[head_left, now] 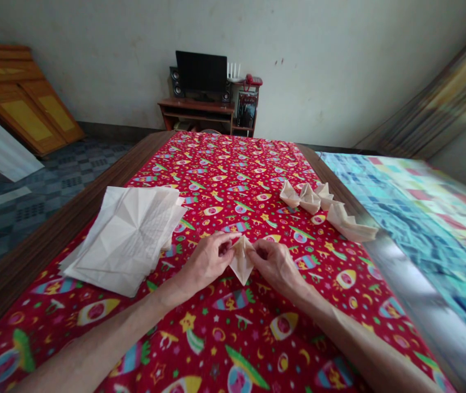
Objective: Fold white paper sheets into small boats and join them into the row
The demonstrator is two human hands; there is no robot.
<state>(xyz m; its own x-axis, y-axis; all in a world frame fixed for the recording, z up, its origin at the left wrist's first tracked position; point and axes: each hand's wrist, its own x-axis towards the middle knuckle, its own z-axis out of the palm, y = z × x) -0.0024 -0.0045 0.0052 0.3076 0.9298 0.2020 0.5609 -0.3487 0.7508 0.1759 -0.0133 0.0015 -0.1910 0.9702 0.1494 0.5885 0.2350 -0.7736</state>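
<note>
Between my two hands is a small piece of folded paper (243, 265), cream-coloured, with its lower point toward me. My left hand (215, 254) pinches its left side between thumb and fingers. On the other side, my right hand (276, 262) grips the right edge in the same way. To the left lies a stack of creased paper sheets (128, 234), the top one marked with radiating fold lines. Several folded paper boats (310, 199) stand at the right of the table, one larger paper boat (349, 224) nearest the edge.
A red patterned cloth (233, 322) covers the table, whose dark wooden edge (105, 188) shows at the left. Against the wall stands a desk (195, 109) with a monitor (202, 73). A bed with a bright cover (417, 218) is at the right, a wooden cabinet (23, 98) at the left.
</note>
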